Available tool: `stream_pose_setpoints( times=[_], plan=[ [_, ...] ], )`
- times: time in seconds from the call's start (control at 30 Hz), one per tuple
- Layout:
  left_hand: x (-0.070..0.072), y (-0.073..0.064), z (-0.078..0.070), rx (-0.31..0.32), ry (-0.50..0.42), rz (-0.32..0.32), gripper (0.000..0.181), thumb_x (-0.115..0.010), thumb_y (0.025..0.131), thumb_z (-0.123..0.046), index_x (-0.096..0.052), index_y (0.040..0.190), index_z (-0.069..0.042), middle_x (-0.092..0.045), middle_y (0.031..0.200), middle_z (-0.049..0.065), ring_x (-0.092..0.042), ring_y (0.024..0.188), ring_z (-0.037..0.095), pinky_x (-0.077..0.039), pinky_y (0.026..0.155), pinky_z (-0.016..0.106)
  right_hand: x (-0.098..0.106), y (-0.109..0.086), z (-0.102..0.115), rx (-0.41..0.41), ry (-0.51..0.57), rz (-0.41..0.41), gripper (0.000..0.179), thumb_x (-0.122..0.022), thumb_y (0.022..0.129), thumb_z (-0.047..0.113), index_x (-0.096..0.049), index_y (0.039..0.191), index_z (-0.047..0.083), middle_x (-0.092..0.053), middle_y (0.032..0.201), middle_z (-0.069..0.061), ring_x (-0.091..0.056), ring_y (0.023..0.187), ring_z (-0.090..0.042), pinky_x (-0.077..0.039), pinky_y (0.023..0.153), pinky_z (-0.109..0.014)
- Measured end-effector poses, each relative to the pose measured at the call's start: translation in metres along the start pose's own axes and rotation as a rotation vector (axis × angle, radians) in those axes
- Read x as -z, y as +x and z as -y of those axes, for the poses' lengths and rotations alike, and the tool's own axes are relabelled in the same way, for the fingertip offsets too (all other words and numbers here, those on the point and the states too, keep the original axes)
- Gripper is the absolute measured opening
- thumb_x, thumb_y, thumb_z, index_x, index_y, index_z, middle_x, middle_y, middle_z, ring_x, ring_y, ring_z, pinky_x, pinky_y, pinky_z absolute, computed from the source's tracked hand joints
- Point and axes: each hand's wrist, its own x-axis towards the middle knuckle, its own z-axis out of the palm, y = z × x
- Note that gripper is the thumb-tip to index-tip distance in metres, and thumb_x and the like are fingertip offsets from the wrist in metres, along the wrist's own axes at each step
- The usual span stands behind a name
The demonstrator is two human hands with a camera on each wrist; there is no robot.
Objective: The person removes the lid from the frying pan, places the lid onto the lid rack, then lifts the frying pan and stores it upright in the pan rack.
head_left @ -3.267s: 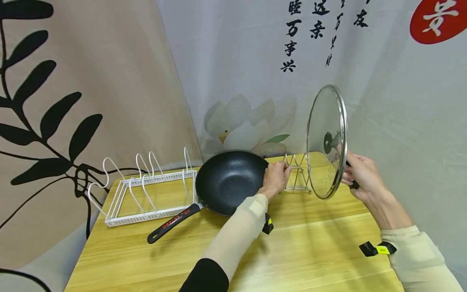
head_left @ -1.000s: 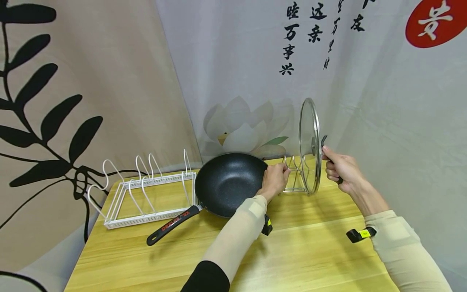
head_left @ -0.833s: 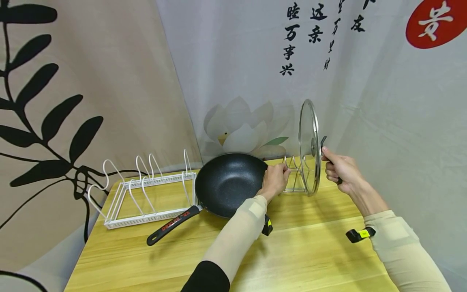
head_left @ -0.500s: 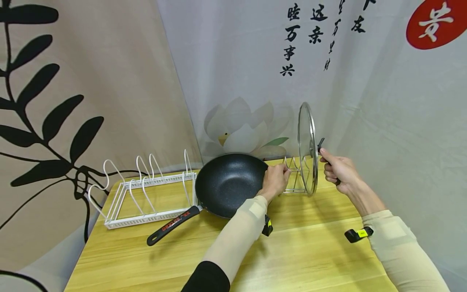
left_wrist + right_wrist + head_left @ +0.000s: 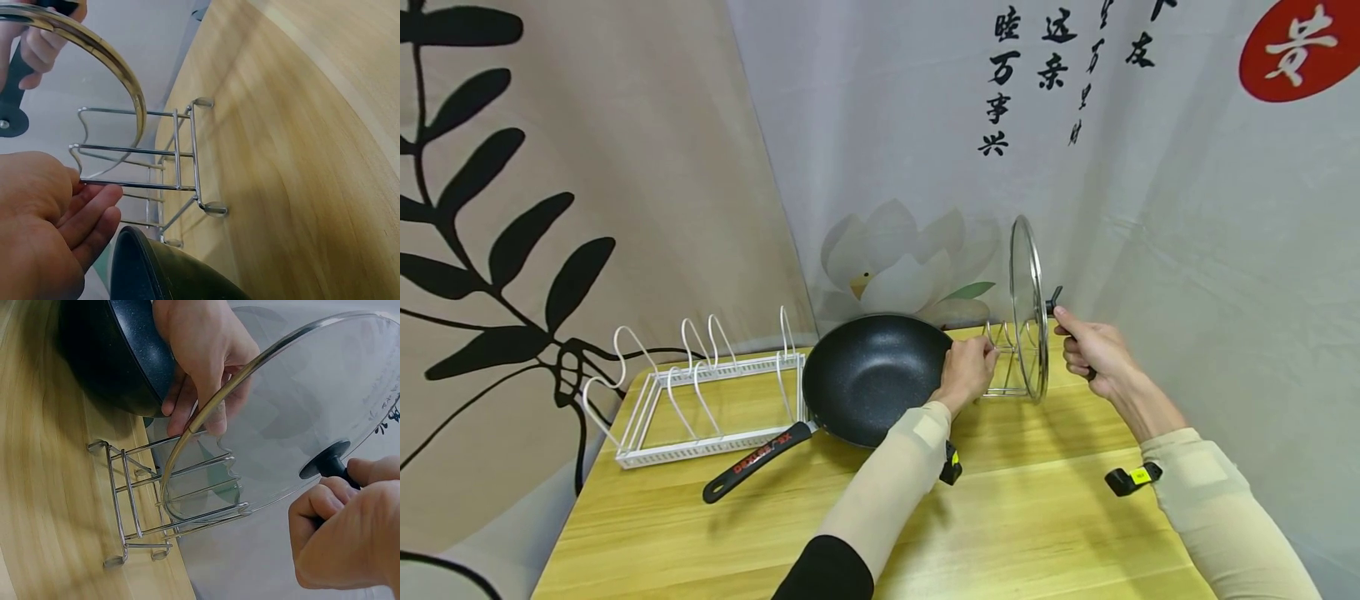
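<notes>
My right hand [image 5: 1101, 358] grips the black handle [image 5: 331, 464] of a round glass pot lid [image 5: 294, 406]. The lid stands nearly upright, its lower metal rim down among the wires of a small silver wire rack [image 5: 194, 153] at the back right of the table. My left hand [image 5: 964, 367] holds the rack's near-left upper wire between thumb and fingers, as the left wrist view shows. Just left of that hand is a black wok [image 5: 876, 375], partly hidden by the left forearm in the head view.
The wok's black handle [image 5: 760, 461] points toward the front left. A white rack [image 5: 711, 446] with upright hoops stands left of the wok. Behind the wooden table [image 5: 1037, 517] hangs a printed cloth [image 5: 887, 125], close to its back edge.
My right hand has brought the lid left and down into the silver rack, then nudged it slightly further left. The left hand and wok have stayed in place.
</notes>
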Motion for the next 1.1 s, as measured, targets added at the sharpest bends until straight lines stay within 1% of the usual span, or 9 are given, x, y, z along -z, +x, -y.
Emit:
stream_pose_setpoints(
  times=[0.27, 0.4, 0.63, 0.8, 1.1],
  plan=[
    [-0.002, 0.002, 0.000, 0.006, 0.016, -0.007, 0.027, -0.062, 0.118, -0.034, -0.083, 0.109, -0.018, -0.080, 0.088, -0.002, -0.059, 0.061, 0.006, -0.051, 0.064, 0.024, 0.001, 0.004, -0.004, -0.005, -0.002, -0.005, 0.036, -0.071, 0.112, 0.048, -0.066, 0.102, 0.014, -0.041, 0.059, 0.014, -0.036, 0.047, 0.000, -0.031, 0.045, -0.019],
    [-0.003, 0.001, 0.000, 0.009, 0.004, -0.002, 0.028, -0.062, 0.118, -0.034, -0.083, 0.110, -0.017, -0.079, 0.086, -0.002, -0.058, 0.059, 0.006, -0.050, 0.063, 0.024, 0.001, 0.006, -0.007, -0.011, -0.008, -0.004, 0.035, -0.070, 0.112, 0.047, -0.066, 0.100, 0.015, -0.040, 0.059, 0.014, -0.035, 0.047, 0.000, -0.030, 0.046, -0.020],
    [-0.003, 0.001, 0.001, 0.004, 0.005, 0.003, 0.028, -0.062, 0.118, -0.034, -0.082, 0.107, -0.017, -0.076, 0.083, -0.003, -0.056, 0.057, 0.006, -0.047, 0.061, 0.023, 0.001, 0.008, -0.011, -0.013, -0.024, -0.004, 0.035, -0.068, 0.113, 0.047, -0.066, 0.102, 0.014, -0.039, 0.059, 0.014, -0.034, 0.048, -0.001, -0.028, 0.046, -0.021],
    [-0.003, 0.000, 0.002, -0.002, 0.004, -0.002, 0.028, -0.062, 0.118, -0.033, -0.082, 0.106, -0.017, -0.075, 0.081, -0.003, -0.057, 0.058, 0.006, -0.047, 0.062, 0.023, 0.001, 0.010, -0.014, -0.015, -0.026, -0.004, 0.035, -0.069, 0.113, 0.048, -0.066, 0.101, 0.015, -0.039, 0.058, 0.014, -0.034, 0.047, -0.001, -0.028, 0.047, -0.021],
    [-0.002, 0.000, 0.002, -0.013, 0.017, -0.004, 0.027, -0.062, 0.118, -0.033, -0.083, 0.110, -0.018, -0.078, 0.085, -0.002, -0.057, 0.059, 0.005, -0.049, 0.063, 0.022, -0.001, 0.012, -0.017, -0.013, -0.046, -0.015, 0.035, -0.070, 0.112, 0.048, -0.068, 0.100, 0.015, -0.039, 0.058, 0.014, -0.034, 0.046, -0.001, -0.030, 0.046, -0.021]
  ],
)
